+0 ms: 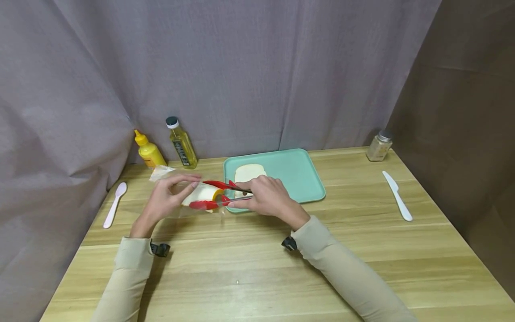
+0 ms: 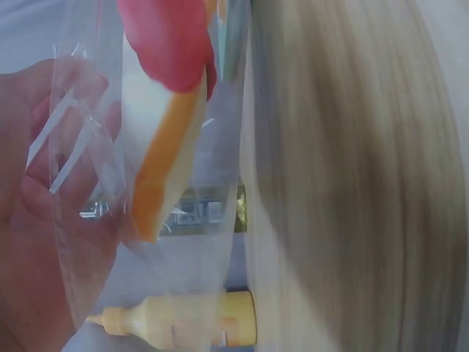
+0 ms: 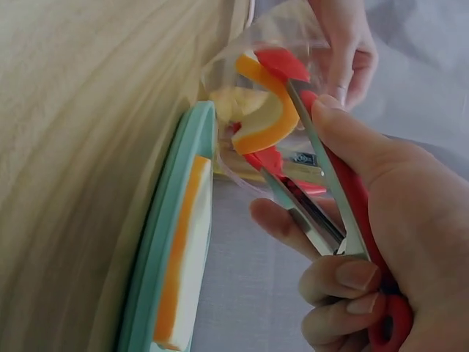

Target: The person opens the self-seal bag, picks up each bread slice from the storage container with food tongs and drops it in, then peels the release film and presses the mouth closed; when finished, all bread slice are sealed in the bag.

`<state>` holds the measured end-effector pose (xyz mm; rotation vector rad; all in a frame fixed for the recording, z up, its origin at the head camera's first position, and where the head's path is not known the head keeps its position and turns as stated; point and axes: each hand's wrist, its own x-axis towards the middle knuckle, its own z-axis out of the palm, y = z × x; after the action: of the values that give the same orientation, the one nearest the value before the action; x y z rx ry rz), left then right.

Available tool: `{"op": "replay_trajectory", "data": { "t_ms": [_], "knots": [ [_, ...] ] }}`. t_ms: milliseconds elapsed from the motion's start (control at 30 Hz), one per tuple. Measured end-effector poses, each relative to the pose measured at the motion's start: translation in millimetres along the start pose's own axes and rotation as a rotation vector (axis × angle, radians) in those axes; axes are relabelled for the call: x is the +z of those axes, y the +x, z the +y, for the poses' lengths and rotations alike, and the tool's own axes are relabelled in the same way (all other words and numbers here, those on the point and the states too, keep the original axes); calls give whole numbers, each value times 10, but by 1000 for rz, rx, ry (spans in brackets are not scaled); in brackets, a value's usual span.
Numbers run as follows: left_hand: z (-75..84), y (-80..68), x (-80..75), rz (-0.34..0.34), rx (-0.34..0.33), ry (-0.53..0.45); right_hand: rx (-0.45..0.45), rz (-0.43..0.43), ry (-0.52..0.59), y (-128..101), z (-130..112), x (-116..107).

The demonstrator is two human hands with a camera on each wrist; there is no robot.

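Note:
My left hand [image 1: 166, 199] holds a clear plastic bag [image 1: 177, 197] just above the table, left of the tray. My right hand [image 1: 265, 197] grips red-tipped metal tongs [image 1: 219, 194], whose tips reach into the bag and clamp a slice of bread [image 1: 203, 193] with an orange crust. In the right wrist view the tongs [image 3: 322, 183] bend the bread slice [image 3: 265, 114] inside the bag [image 3: 293, 44]. The left wrist view shows the bread [image 2: 165, 147] and a red tong tip [image 2: 168, 40] through the plastic. Another slice [image 1: 250, 172] lies flat on the mint green tray [image 1: 297, 174].
A yellow squeeze bottle [image 1: 149, 152] and an oil bottle [image 1: 182, 143] stand at the back left. A white plastic spoon [image 1: 114, 205] lies at the left, a white plastic knife [image 1: 397, 196] at the right, and a spice jar [image 1: 379, 146] at the back right. Grey curtains enclose the wooden table [image 1: 249, 268].

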<state>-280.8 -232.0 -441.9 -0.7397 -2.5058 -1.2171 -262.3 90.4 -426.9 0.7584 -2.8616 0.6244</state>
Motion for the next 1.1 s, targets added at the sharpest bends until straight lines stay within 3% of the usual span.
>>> {"op": "replay_trajectory", "data": {
  "t_ms": [267, 533, 833, 1100],
  "knots": [
    [61, -5, 10, -19, -24, -92, -16, -13, -56, 38, -84, 48],
    [60, -44, 9, -5, -17, -51, -45, -10, -41, 160, -153, 167],
    [0, -18, 3, 16, -9, -3, -37, 53, -65, 257, -220, 287],
    [-55, -17, 2, 39, -33, 64, -20, 60, -6, 283, -184, 392]
  ]
}}
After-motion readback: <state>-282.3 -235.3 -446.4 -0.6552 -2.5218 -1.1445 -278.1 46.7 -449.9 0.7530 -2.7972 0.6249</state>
